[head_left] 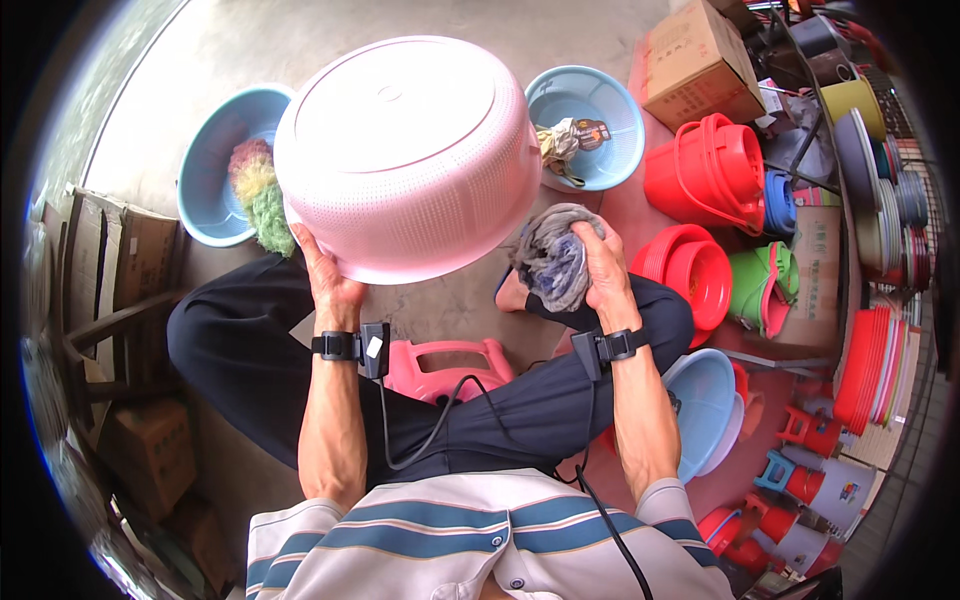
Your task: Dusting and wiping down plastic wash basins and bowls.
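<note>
A large pink perforated plastic basket (420, 210) is held up in front of me, its flat underside turned upward. My left hand (330, 283) is closed on its rim at the near left side, with some fingers hidden behind it. My right hand (605, 265) grips a crumpled grey cloth (553, 260) with bluish patches, just right of the basket and apart from it. Behind the pink basket at the left is a blue basket (205, 190) with a fuzzy red, yellow and green bundle (260, 195) hanging over its edge.
A second blue basket (610, 105) holds a beige cloth and a dark printed card. Red buckets (700, 175), red basins (698, 283) and a green bucket (755, 285) stand at my right. A pink stool (450, 362) sits between my legs. Cardboard boxes (700, 65) stand on both sides.
</note>
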The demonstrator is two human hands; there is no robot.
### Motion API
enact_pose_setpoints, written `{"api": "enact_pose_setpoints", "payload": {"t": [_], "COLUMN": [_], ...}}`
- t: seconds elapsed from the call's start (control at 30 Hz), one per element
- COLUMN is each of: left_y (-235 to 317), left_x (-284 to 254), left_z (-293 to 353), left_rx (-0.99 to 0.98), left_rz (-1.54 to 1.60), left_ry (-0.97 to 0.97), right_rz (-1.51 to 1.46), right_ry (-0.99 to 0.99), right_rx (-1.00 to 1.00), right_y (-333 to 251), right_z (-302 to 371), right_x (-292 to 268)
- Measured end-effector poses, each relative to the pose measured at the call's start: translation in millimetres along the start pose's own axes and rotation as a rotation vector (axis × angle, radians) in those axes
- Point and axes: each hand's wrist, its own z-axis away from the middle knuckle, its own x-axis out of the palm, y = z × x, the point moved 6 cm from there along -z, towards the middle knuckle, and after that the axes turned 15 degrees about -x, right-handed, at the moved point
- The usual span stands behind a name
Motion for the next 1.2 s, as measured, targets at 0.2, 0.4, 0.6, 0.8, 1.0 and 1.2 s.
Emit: {"api": "enact_pose_setpoints", "payload": {"t": [0.2,0.4,0.6,0.8,1.0,1.2], "left_y": [-5,-2,4,1,7,17], "left_x": [23,32,28,23,13,6], "left_z": [15,23,29,26,16,4], "left_rx": [0.012,0.052,0.025,0.029,-0.034,-0.021], "left_rz": [-0.043,-0.135,-0.147,-0.159,-0.195,-0.184], "left_ry": [0.025,-0.042,-0.037,-0.005,-0.051,-0.042], "right_rz": [0.204,0.072,0.226,0.370,0.203,0.025], "right_ry": [-0.262,-0.325,-0.244,-0.239,-0.284,-0.284], "right_rx": [0.049,0.295,0.121,-0.027,0.040,0.028], "right_y": [5,51,38,28,27,24], "right_z": [24,51,34,4,-15,3], "right_x": [45,63,53,35,21,33]}}
